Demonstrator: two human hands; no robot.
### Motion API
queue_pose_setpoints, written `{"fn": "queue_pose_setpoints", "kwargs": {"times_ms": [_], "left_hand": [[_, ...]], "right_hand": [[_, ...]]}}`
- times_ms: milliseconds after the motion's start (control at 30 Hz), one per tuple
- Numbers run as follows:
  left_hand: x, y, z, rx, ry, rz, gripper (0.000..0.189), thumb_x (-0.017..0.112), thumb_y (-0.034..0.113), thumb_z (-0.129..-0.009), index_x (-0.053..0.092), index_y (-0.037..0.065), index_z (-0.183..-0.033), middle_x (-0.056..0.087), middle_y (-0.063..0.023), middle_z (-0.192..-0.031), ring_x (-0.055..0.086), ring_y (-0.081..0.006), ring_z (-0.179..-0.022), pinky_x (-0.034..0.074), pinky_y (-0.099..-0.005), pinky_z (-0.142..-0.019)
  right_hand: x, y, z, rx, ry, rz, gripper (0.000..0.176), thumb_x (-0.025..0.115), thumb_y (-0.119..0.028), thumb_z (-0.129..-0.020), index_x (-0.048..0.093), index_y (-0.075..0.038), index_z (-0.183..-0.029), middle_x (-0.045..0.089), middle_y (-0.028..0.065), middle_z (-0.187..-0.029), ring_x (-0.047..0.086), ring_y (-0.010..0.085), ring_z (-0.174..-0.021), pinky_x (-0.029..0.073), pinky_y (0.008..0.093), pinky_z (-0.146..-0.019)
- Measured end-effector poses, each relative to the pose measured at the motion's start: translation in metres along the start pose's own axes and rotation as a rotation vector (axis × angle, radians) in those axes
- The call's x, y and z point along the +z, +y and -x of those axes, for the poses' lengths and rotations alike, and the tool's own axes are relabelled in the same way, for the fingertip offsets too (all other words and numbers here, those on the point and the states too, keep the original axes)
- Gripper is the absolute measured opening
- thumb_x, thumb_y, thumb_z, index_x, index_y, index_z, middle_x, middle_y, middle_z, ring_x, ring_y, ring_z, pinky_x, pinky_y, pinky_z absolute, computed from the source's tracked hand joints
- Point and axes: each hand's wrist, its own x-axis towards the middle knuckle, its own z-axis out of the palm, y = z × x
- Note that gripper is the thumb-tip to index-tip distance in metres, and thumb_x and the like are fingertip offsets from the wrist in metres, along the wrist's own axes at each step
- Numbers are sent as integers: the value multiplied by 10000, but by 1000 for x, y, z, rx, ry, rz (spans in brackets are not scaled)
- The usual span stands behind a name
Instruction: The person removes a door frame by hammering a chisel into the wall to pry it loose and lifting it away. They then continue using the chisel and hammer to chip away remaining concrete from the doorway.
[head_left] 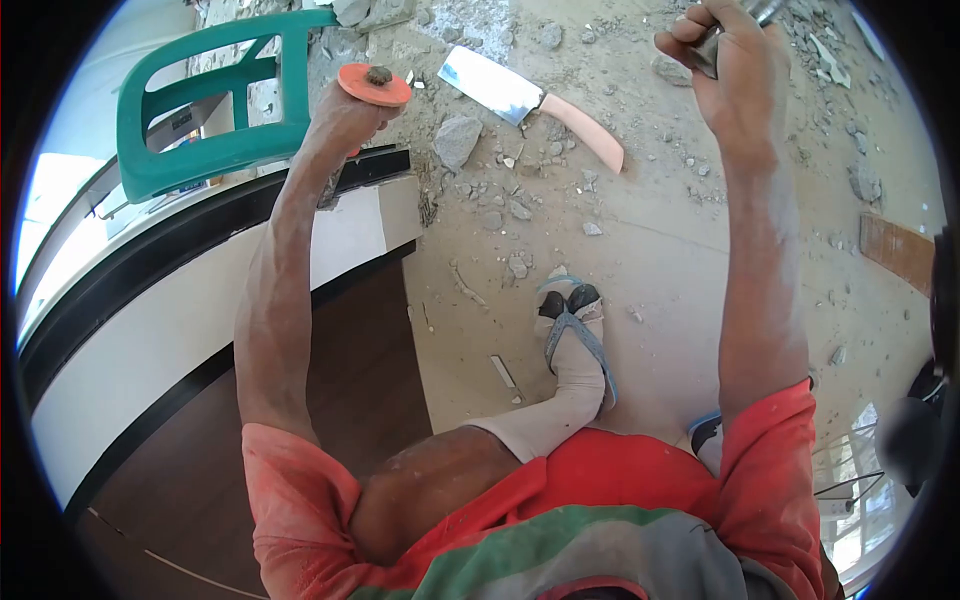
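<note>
My left hand [345, 122] is closed around a chisel with an orange round hand guard [360, 84]. The chisel's struck end [379, 74] pokes up through the guard, and its lower part reaches down by the end of a white and black counter panel [350, 225]. Raised at the upper right, my right hand [738, 70] grips a grey metal tool [769, 10]; the top edge cuts it off, so its kind cannot be made out. Between both hands a cleaver [495, 84] with a pinkish handle lies on the dusty floor.
A green plastic chair [215, 165] stands beyond the panel at upper left. Broken chunks [457, 142] and grit litter the floor [640, 270]. My sandalled foot [572, 320] is below the cleaver. A brown board piece [897, 252] lies at right.
</note>
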Motion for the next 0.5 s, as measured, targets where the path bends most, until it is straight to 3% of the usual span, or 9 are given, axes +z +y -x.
{"fn": "queue_pose_setpoints", "kwargs": {"times_ms": [33, 100, 133, 200, 300, 367, 433, 467, 500], "left_hand": [[-2, 1, -2, -6, 12, 40, 219, 687, 200, -795, 526, 71, -721, 476, 33, -576, 403, -57, -503, 307, -246, -453], [1, 4, 3, -30, -3, 118, 206, 685, 197, -796, 539, 68, -732, 486, 30, -589, 412, -58, -514, 317, -248, -460], [2, 5, 3, -48, -28, 115, 202, 693, 206, -781, 557, 58, -755, 512, 11, -599, 444, -77, -536, 354, -262, -492], [-2, -1, 2, -92, -48, 106, 223, 707, 222, -749, 595, 37, -802, 562, -27, -621, 509, -114, -579, 427, -290, -558], [0, -5, 6, -20, -53, -46, 224, 718, 215, -751, 612, 32, -823, 581, -36, -630, 551, -124, -592, 456, -309, -581], [-1, -3, 0, -1, -38, -82, 219, 720, 214, -758, 631, 34, -846, 616, -48, -656, 587, -128, -602, 475, -310, -587], [0, -10, 1, -18, -76, -21, 213, 714, 216, -762, 633, 39, -847, 616, -47, -653, 584, -123, -594, 470, -303, -569], [-1, -9, -2, -16, -88, 11, 209, 711, 217, -764, 634, 41, -847, 616, -46, -652, 582, -120, -590, 468, -300, -560], [-1, 1, 2, -18, -67, -38, 204, 707, 214, -767, 620, 42, -833, 582, -30, -619, 548, -105, -563, 442, -289, -524]], "right_hand": [[14, 6, 14, 14, -21, 52, 151, 549, -114, -888, 534, 36, -875, 584, 78, -686, 586, 154, -488, 537, 263, -482], [35, 50, 85, 169, -257, 393, 183, 538, -120, -884, 515, 61, -900, 582, 77, -675, 587, 144, -486, 515, 269, -448], [34, 70, 116, 280, -473, 676, 204, 539, -124, -877, 504, 72, -920, 580, 77, -665, 590, 138, -488, 504, 273, -432], [37, 37, 120, 724, -995, 817, 234, 501, -152, -866, 497, 62, -958, 600, 148, -680, 621, 173, -545, 558, 357, -581], [4, 25, 97, 581, -809, 804, 257, 536, -174, -879, 521, 61, -982, 618, 120, -708, 613, 148, -522, 543, 321, -534], [-14, 13, 74, 399, -509, 584, 169, 565, -127, -862, 515, 15, -938, 598, 92, -758, 621, 144, -584, 522, 285, -509], [-12, -3, 42, 122, -277, 261, 124, 559, -107, -867, 525, 9, -899, 603, 93, -773, 624, 149, -673, 530, 296, -610], [-29, 12, 8, 103, -300, -18, 103, 525, -82, -880, 537, 17, -905, 604, 95, -759, 614, 142, -721, 522, 299, -675], [-18, 13, 12, 10, -187, -30, 111, 520, -94, -876, 530, 16, -889, 597, 88, -732, 605, 135, -667, 519, 294, -637]]}}
